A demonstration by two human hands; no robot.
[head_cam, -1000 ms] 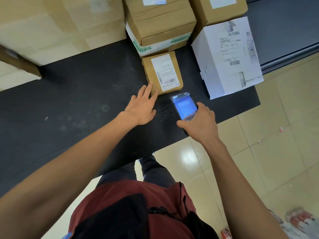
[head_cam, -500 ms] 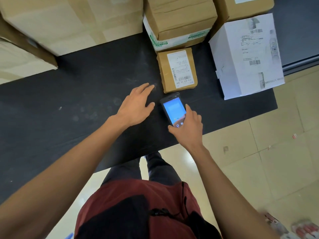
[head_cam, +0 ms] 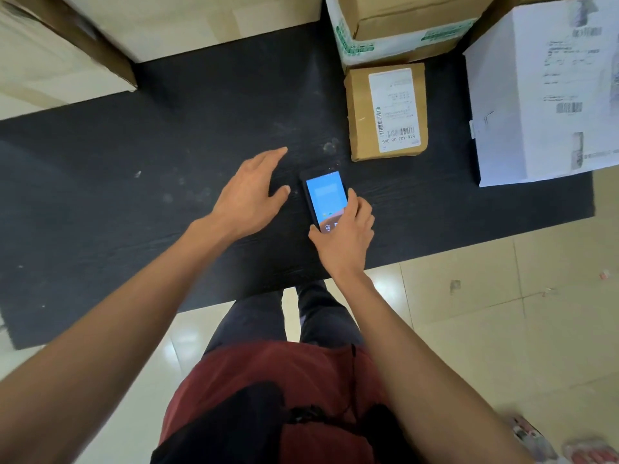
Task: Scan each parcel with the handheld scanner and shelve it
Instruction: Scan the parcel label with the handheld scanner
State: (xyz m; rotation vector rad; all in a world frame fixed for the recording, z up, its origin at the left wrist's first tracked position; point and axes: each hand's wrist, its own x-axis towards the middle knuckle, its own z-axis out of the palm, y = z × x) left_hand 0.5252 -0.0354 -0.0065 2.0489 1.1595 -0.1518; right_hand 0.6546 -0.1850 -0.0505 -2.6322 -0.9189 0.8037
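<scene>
Scanner gripped in right hand, screen lit blue; left hand flat, fingers spread on black table; small labelled parcel untouched beyond.

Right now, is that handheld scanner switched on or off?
On. The scanner in the right hand shows a lit blue screen.

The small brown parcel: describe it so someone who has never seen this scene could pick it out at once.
On the black table, look to the far right where the boxes crowd together. The small brown parcel lies flat in front of a green-printed carton and left of a big white box. It is the smallest and flattest, with a white barcode label on top.
</scene>
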